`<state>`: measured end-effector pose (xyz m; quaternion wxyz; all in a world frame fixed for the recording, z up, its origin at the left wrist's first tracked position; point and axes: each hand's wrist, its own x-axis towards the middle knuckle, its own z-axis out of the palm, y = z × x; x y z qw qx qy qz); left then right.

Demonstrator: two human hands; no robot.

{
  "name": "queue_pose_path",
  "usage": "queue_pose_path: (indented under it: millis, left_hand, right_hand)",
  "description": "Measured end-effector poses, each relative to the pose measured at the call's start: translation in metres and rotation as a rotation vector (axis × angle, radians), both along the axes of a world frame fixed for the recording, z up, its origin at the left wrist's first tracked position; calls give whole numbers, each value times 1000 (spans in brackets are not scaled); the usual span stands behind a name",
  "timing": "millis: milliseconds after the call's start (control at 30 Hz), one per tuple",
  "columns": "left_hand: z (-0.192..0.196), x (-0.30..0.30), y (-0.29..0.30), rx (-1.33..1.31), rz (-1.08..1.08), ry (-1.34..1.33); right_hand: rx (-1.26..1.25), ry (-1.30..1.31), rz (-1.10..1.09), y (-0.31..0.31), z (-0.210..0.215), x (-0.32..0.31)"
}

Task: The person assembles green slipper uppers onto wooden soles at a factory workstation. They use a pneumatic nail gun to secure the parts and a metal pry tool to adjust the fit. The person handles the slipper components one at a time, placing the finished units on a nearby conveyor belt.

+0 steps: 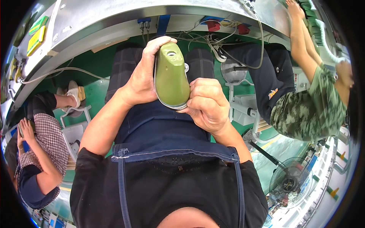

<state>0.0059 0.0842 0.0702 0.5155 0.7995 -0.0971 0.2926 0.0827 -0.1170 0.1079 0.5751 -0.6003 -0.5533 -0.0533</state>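
Observation:
In front of my lap is a green shoe last (173,81), held up with a hole near its narrow far end. A thin dark and pale rim runs along its left side and its rounded near end; I cannot tell what material this is. My left hand (141,78) wraps round the left side of the last, with the thumb reaching up by the far end. On the lower right, my right hand (207,102) is closed, its fingers curled and pinching at the rim by the near end. The pinched bit is mostly hidden by the fingers.
A metal workbench (114,24) curves across the far side, with cables (194,36) hanging below. Co-workers sit at left and right, one in a camouflage sleeve (323,85). A standing fan (289,183) is at lower right. Yellow and green boxes (36,41) lie at far left.

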Motion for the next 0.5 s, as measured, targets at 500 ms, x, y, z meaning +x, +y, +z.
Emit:
queue_pose_path:
  millis: [500]
  left_hand:
    - [31, -16, -5, 347, 449, -87]
  right_hand:
    - [6, -278, -239, 7, 10, -16]
